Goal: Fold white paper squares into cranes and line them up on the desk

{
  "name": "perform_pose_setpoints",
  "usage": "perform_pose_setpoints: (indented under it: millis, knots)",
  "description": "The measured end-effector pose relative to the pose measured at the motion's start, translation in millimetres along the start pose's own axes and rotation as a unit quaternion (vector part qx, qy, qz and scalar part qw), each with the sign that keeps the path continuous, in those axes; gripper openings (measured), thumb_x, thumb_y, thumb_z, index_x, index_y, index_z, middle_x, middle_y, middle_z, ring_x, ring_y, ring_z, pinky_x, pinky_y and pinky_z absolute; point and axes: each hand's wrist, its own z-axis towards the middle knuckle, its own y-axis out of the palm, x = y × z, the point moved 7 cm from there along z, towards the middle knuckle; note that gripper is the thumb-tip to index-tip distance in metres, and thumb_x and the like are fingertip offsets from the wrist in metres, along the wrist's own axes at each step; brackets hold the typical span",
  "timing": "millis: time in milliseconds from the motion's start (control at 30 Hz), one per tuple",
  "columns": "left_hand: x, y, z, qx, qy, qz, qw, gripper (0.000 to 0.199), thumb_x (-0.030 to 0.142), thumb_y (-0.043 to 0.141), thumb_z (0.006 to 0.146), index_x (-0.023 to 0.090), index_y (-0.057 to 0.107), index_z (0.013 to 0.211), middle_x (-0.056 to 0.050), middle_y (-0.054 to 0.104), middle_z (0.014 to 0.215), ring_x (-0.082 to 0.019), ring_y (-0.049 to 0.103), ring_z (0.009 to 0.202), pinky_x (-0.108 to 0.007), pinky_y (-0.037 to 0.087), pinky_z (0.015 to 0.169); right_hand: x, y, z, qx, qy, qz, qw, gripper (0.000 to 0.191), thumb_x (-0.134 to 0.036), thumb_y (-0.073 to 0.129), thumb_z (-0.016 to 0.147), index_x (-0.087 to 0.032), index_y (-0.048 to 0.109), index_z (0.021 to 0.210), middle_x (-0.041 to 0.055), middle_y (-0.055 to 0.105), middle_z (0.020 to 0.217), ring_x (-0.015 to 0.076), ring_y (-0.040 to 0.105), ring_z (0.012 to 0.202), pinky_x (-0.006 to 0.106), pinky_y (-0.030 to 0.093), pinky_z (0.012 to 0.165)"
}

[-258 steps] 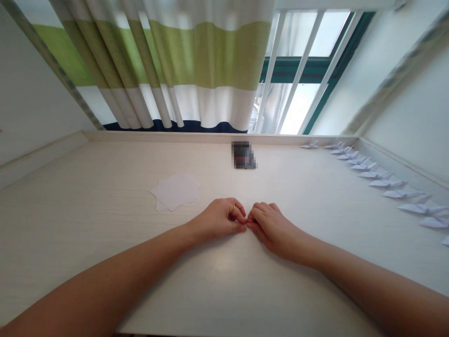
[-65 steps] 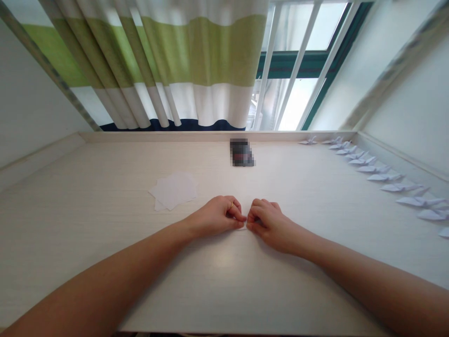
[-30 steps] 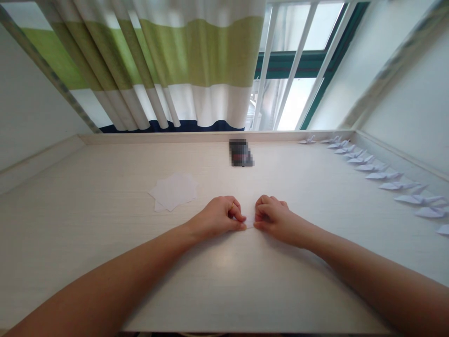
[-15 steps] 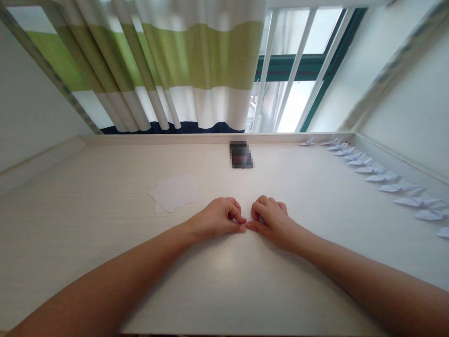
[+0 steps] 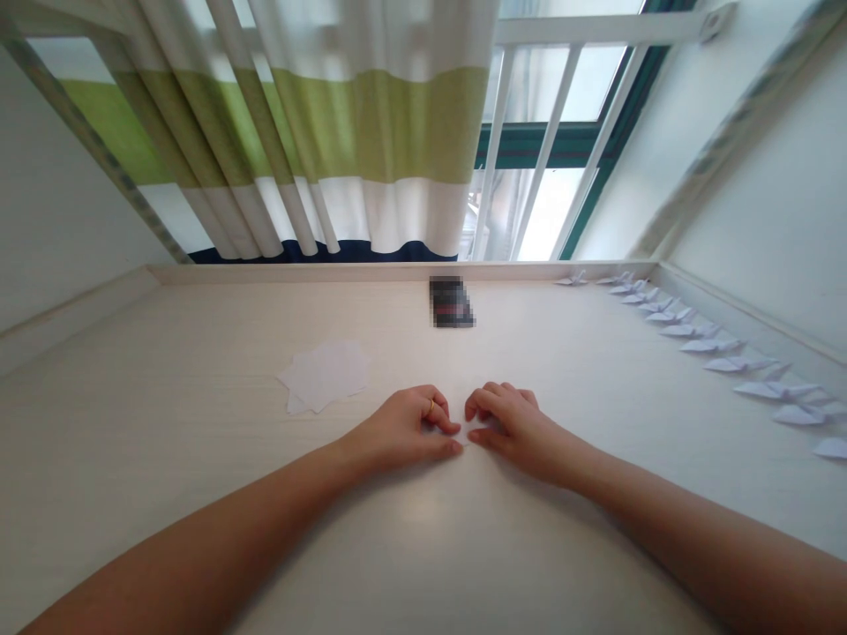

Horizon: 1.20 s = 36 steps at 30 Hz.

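Between my hands, near the middle of the table, is a small white piece of paper (image 5: 465, 437); my fingers cover most of it, and its shape is hard to make out against the pale surface. My left hand (image 5: 416, 428), with a ring on one finger, holds the paper's left side between thumb and bent fingers. From the right, my right hand (image 5: 509, 429) has its thumb and curled fingers on the other side. The two thumb tips lie close together, slightly apart. Beyond my left hand, several white paper sheets (image 5: 327, 375) overlap in a loose pile.
A row of several folded paper cranes (image 5: 724, 346) runs along the table's right edge. A dark, pixelated object (image 5: 452, 302) stands near the back ledge (image 5: 297, 273). Behind are a striped curtain (image 5: 371, 123) and a barred window (image 5: 529, 168).
My thumbs and fingertips have moved a little apart, and each thumb has parted more from its fingers. The whole view has shifted slightly, with the scene sitting lower.
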Motion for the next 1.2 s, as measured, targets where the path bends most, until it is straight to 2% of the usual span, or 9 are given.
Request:
perform_pose_setpoints:
  millis: [100, 167, 367, 500, 667, 800, 867, 1000, 1200]
  knots:
    - [2, 0.0, -2, 0.048, 0.031, 0.037, 0.998, 0.013, 0.029, 0.064, 0.065, 0.016, 0.066, 0.067, -0.002, 0.055, 0.081, -0.012, 0.053, 0.076, -0.025, 0.041, 0.073, -6, 0, -6, 0.023, 0.001, -0.035, 0.999, 0.006, -0.017, 0.05, 0.076, -0.016, 0.053, 0.08, 0.0058, 0.056, 0.084, 0.019, 0.048, 0.081, 0.035, 0.032, 0.076]
    - [3, 1.4, -4, 0.057, 0.048, 0.058, 0.996, 0.011, 0.027, 0.062, 0.068, 0.017, 0.066, 0.068, -0.003, 0.056, 0.081, -0.013, 0.052, 0.078, -0.025, 0.041, 0.073, -10, 1, -9, 0.024, -0.005, -0.055, 0.998, 0.007, -0.018, 0.048, 0.078, -0.014, 0.053, 0.079, 0.0075, 0.057, 0.083, 0.0191, 0.049, 0.078, 0.036, 0.032, 0.075]
    - [15, -3.1, -8, 0.101, 0.131, 0.171, 0.971, 0.016, 0.018, 0.053, 0.075, 0.022, 0.068, 0.081, -0.005, 0.058, 0.096, -0.018, 0.047, 0.093, -0.036, 0.035, 0.087, -17, 2, -12, 0.009, -0.006, -0.052, 0.999, 0.018, -0.02, 0.042, 0.082, -0.014, 0.057, 0.074, 0.0062, 0.061, 0.074, 0.0172, 0.053, 0.069, 0.035, 0.033, 0.073]
    - [9, -7.4, -7, 0.119, 0.108, 0.154, 0.975, 0.017, 0.019, 0.053, 0.074, 0.021, 0.067, 0.085, -0.007, 0.057, 0.098, -0.018, 0.047, 0.094, -0.034, 0.037, 0.086, -30, 8, -15, -0.028, -0.066, -0.01, 0.997, 0.023, -0.018, 0.04, 0.083, -0.016, 0.06, 0.07, 0.0046, 0.063, 0.072, 0.0158, 0.055, 0.069, 0.03, 0.036, 0.071]
    - [2, -7.5, -3, 0.106, 0.066, 0.11, 0.986, 0.018, 0.023, 0.057, 0.071, 0.017, 0.066, 0.086, -0.006, 0.06, 0.088, -0.016, 0.051, 0.086, -0.029, 0.04, 0.081, -45, 7, -22, -0.029, -0.186, 0.053, 0.981, 0.022, -0.015, 0.042, 0.082, -0.018, 0.063, 0.083, 0.0046, 0.061, 0.08, 0.014, 0.055, 0.076, 0.026, 0.04, 0.072]
    - [2, -6.4, -2, 0.084, 0.072, 0.103, 0.988, 0.013, 0.024, 0.056, 0.072, 0.019, 0.067, 0.077, -0.003, 0.06, 0.081, -0.014, 0.052, 0.081, -0.027, 0.041, 0.076, -31, -7, -14, 0.017, -0.173, 0.059, 0.983, 0.021, -0.016, 0.042, 0.083, -0.017, 0.063, 0.087, 0.0049, 0.058, 0.078, 0.0122, 0.053, 0.068, 0.024, 0.042, 0.064]
    - [2, -6.2, -2, 0.075, 0.075, 0.102, 0.989, 0.013, 0.024, 0.056, 0.073, 0.019, 0.067, 0.078, -0.003, 0.061, 0.079, -0.014, 0.052, 0.079, -0.026, 0.041, 0.075, -26, -12, -10, 0.03, -0.181, 0.041, 0.982, 0.016, -0.019, 0.048, 0.08, -0.017, 0.063, 0.085, 0.005, 0.056, 0.079, 0.0134, 0.053, 0.071, 0.026, 0.043, 0.066]
    - [3, -6.2, -1, 0.068, 0.084, 0.105, 0.989, 0.013, 0.021, 0.055, 0.074, 0.02, 0.067, 0.078, -0.003, 0.061, 0.078, -0.014, 0.052, 0.079, -0.026, 0.041, 0.074, -26, -9, -7, -0.011, -0.22, 0.027, 0.975, 0.011, -0.023, 0.06, 0.073, -0.017, 0.064, 0.082, 0.0053, 0.055, 0.081, 0.0159, 0.05, 0.079, 0.028, 0.042, 0.073]
    - [4, -6.5, -1, 0.066, 0.092, 0.103, 0.988, 0.015, 0.019, 0.053, 0.075, 0.021, 0.067, 0.078, -0.002, 0.062, 0.077, -0.013, 0.053, 0.078, -0.026, 0.041, 0.074, -27, -5, -6, -0.009, -0.238, 0.006, 0.971, 0.014, -0.02, 0.048, 0.081, -0.016, 0.062, 0.082, 0.0058, 0.055, 0.08, 0.0147, 0.05, 0.078, 0.028, 0.042, 0.073]
